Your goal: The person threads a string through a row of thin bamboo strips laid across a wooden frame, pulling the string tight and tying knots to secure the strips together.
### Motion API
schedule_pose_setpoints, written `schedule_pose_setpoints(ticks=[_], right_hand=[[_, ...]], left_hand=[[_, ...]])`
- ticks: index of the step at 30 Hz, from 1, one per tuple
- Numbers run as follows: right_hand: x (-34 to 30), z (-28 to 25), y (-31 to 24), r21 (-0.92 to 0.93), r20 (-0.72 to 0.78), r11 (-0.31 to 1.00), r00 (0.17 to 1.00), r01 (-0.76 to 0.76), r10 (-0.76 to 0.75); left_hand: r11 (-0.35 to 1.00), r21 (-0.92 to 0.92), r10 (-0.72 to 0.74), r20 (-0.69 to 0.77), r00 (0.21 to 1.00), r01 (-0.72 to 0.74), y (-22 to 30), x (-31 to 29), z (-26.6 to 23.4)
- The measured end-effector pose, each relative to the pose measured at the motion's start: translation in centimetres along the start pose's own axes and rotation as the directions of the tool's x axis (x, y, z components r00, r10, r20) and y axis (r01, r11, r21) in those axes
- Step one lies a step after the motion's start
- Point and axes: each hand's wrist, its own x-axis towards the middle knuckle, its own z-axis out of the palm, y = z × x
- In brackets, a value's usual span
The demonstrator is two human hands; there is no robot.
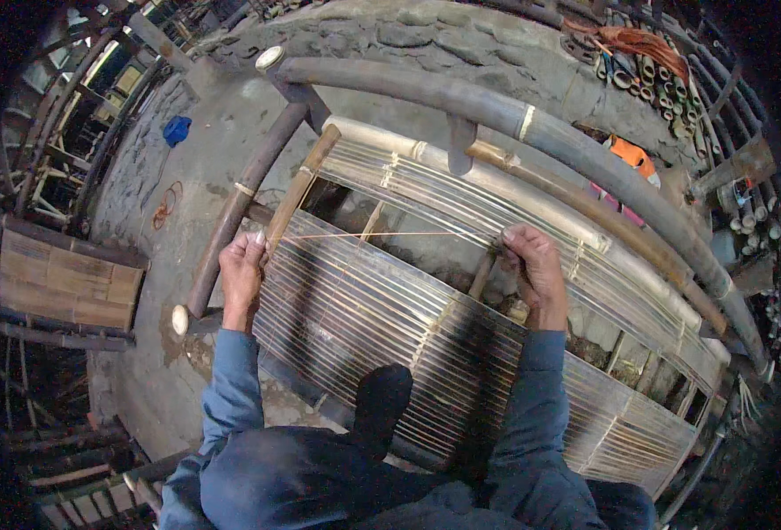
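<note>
A bamboo furniture frame (426, 88) lies on a stone floor below me, its surface covered with rows of thin bamboo slats (355, 309). My left hand (242, 269) grips the left side rail (293, 199) of the slatted panel. My right hand (536, 269) is closed around a thin cross stick (483, 274) in the gap between the two slatted sections. One thin bamboo strip (373, 235) runs level across the gap from the left rail toward my right hand. My dark-socked foot (382, 402) rests on the slats near me.
A slatted bamboo stool or seat (68, 278) stands at the left. Cut bamboo tubes (651, 75) are stacked at the upper right, with an orange object (631, 155) behind the frame. A blue cloth (176, 130) and a coil of orange cord (165, 205) lie on the floor.
</note>
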Motion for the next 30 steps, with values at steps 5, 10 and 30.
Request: schedule_pose_setpoints(ticks=[5, 10, 30], right_hand=[[-0.8, 5.6, 0.8, 0.567, 0.155, 0.824, 0.984, -0.016, -0.087], [0.2, 8.3, 0.3, 0.349, 0.377, 0.925, 0.926, -0.148, 0.006], [-3.8, 20.3, 2.1, -0.372, 0.502, 0.926, 0.853, 0.064, 0.142]], left_hand=[[0.991, 0.124, 0.047, 0.069, 0.997, -0.055, -4.5, -1.8, -1.5], [0.957, -0.199, -0.209, 0.035, 0.977, 0.211, -9.1, -9.2, -1.9], [0.964, 0.189, 0.160, 0.151, 0.976, -0.187, -1.8, -12.2, -0.8]])
